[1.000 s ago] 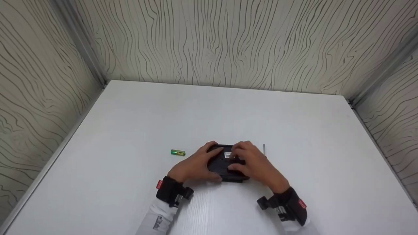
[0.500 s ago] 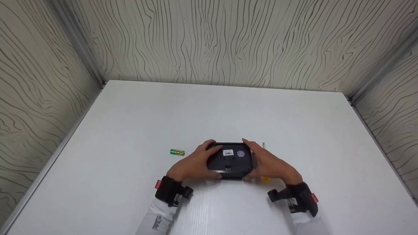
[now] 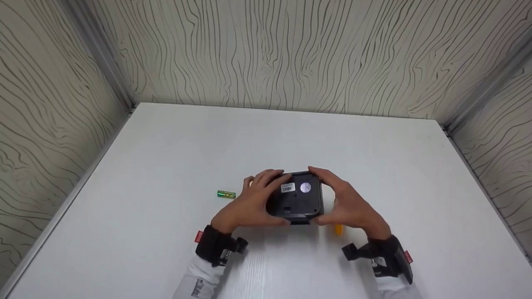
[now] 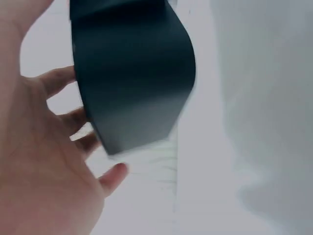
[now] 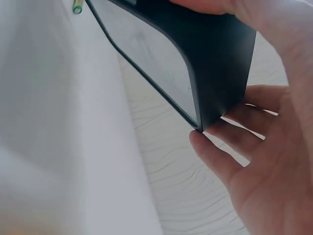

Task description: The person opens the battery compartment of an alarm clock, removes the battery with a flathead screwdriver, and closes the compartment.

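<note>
Both hands grip a black boxy device point(image 3: 293, 201) with rounded corners, raised off the table and tilted. Its back, with a white barcode label and a round pale sticker, faces the head camera. My left hand point(image 3: 253, 205) holds the left side, thumb at the near edge and fingers at the far one. On the opposite side my right hand point(image 3: 351, 203) grips it between thumb and fingers. The right wrist view shows the device's glossy pale face point(image 5: 156, 54) within a dark rim. The left wrist view shows a smooth dark side wall point(image 4: 132, 73).
A green-and-gold battery point(image 3: 226, 194) lies on the white table point(image 3: 174, 158), left of my left hand. A yellow handle point(image 3: 339, 229) shows below my right hand, the rest of that tool mostly hidden. Wood-patterned panels point(image 3: 266, 54) enclose the table at the back and sides.
My right hand has gone from touching the device's back to gripping its right side. Both hands have since lifted and tilted the device, uncovering more of the yellow handle. The battery has stayed put.
</note>
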A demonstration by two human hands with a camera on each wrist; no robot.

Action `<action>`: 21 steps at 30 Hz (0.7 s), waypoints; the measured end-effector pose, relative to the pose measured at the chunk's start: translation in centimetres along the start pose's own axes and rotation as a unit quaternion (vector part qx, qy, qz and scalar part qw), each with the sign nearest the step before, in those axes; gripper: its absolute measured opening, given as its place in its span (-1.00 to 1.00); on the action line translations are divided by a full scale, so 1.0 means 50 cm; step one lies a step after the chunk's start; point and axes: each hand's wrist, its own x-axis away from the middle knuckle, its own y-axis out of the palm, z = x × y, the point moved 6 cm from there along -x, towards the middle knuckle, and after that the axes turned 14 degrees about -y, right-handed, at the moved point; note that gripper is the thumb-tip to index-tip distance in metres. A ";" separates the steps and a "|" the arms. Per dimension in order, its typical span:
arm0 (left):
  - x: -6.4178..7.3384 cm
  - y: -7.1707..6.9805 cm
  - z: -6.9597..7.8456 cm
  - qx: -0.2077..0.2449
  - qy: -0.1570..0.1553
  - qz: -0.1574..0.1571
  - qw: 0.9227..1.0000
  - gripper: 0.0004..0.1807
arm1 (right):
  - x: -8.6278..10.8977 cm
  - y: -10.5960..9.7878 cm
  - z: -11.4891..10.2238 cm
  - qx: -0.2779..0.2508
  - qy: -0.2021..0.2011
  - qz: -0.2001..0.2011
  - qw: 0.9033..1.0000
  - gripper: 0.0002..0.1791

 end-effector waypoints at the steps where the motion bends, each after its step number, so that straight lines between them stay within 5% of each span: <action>1: 0.001 -0.002 0.008 -0.007 0.011 0.008 1.000 0.11 | -0.001 -0.002 -0.007 0.002 -0.010 0.003 1.000 0.20; 7: 0.004 -0.007 0.033 -0.035 0.040 0.056 0.997 0.15 | -0.004 -0.013 -0.029 -0.020 -0.051 0.032 0.998 0.20; 11: 0.004 -0.015 0.033 -0.014 0.035 0.080 0.996 0.18 | -0.003 -0.016 -0.026 -0.076 -0.054 0.037 0.995 0.22; 16: 0.008 -0.033 0.029 0.075 0.035 0.098 0.992 0.21 | 0.003 -0.005 -0.005 -0.154 -0.017 0.033 0.987 0.34; 21: 0.012 -0.037 0.032 0.192 0.041 0.071 0.978 0.24 | 0.007 0.044 0.019 -0.187 0.040 -0.024 0.981 0.41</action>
